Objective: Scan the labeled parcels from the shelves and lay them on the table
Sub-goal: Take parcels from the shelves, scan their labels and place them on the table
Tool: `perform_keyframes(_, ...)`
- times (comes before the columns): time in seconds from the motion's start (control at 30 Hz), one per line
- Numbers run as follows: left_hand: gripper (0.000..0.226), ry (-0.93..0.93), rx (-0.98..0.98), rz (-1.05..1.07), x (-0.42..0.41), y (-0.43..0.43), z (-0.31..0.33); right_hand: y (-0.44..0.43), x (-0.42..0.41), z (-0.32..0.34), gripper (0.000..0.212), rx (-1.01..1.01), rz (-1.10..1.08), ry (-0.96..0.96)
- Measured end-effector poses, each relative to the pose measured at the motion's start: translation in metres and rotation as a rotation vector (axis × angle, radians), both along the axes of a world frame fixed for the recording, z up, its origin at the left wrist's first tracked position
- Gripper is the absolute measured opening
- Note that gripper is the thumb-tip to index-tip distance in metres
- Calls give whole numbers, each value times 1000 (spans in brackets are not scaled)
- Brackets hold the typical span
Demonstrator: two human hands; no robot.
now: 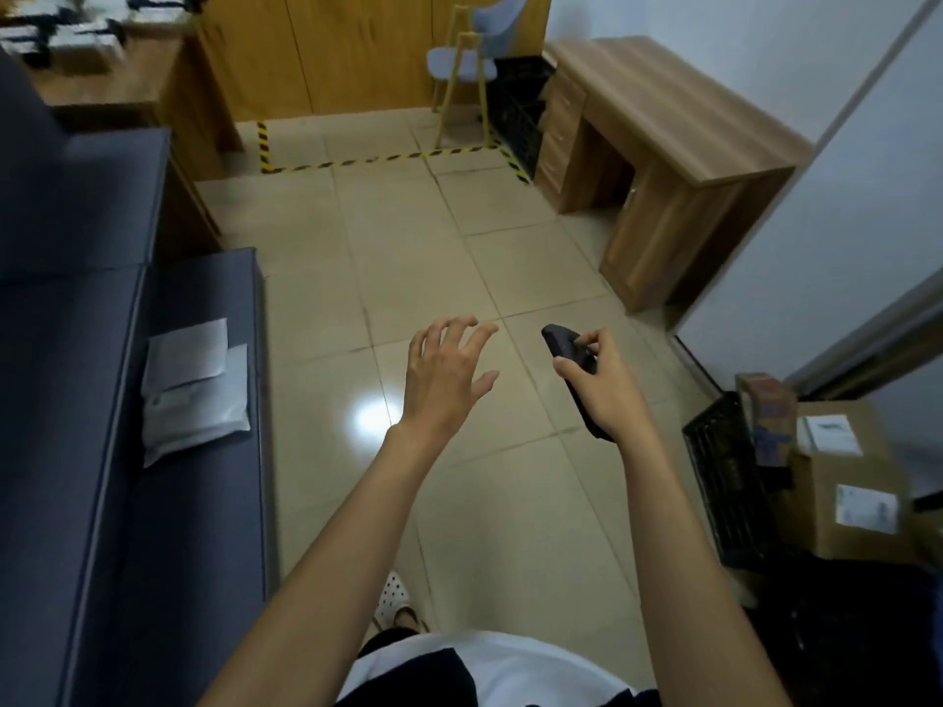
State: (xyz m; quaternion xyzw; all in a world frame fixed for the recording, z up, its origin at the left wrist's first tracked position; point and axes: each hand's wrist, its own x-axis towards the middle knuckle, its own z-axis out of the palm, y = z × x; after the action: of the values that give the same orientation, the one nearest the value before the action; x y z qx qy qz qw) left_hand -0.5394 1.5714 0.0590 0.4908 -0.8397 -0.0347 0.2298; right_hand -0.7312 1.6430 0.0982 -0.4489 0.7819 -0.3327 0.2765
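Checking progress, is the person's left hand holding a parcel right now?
No, the bare left hand hangs open and empty, fingers spread, above the beige tiled floor.

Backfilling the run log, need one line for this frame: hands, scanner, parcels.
left hand: open, empty | right hand: grips black scanner | white mailers: on blue sofa | labeled cardboard boxes: beside black crate

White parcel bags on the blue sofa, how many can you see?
2. A smaller bag overlaps a larger bag, which is nearer the camera, both on the sofa seat. Others could be hidden underneath.
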Motion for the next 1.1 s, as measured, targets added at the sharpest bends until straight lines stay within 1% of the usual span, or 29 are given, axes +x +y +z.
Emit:
perform_keyframes(0.13,51,25,54,-5,38,-95,17,-102,42,17,32,-60,23,-38)
perform_keyframes(0.17,51,14,63,-21,40,-105,20,-109,46,21,33,-71,29,-39)
perform_keyframes(0.2,51,2,74,-23,51,-132,22,-138,60,21,33,-76,48,-42)
perform_keyframes(0.27,51,6,90,20,76,-182,22,-193,89,18,34,-66,85,-56)
perform_keyframes(0.43,52,9,126,182,146,-273,10,-308,144,6,32,-25,201,-92)
perform_keyframes(0.53,51,20,169,292,185,-328,1,-381,176,-2,33,-6,318,-97)
perform_keyframes(0.73,51,41,185,513,245,-446,-9,-540,231,-10,36,31,562,-87)
perform_keyframes(0.9,51,73,192,718,276,-561,2,-698,260,5,35,9,750,-83)
perform_keyframes(1.0,51,121,132,784,288,-632,16,-785,278,22,36,-51,813,-96)
perform_keyframes(1.1,50,116,105,835,294,-693,31,-846,286,28,36,-61,868,-118)
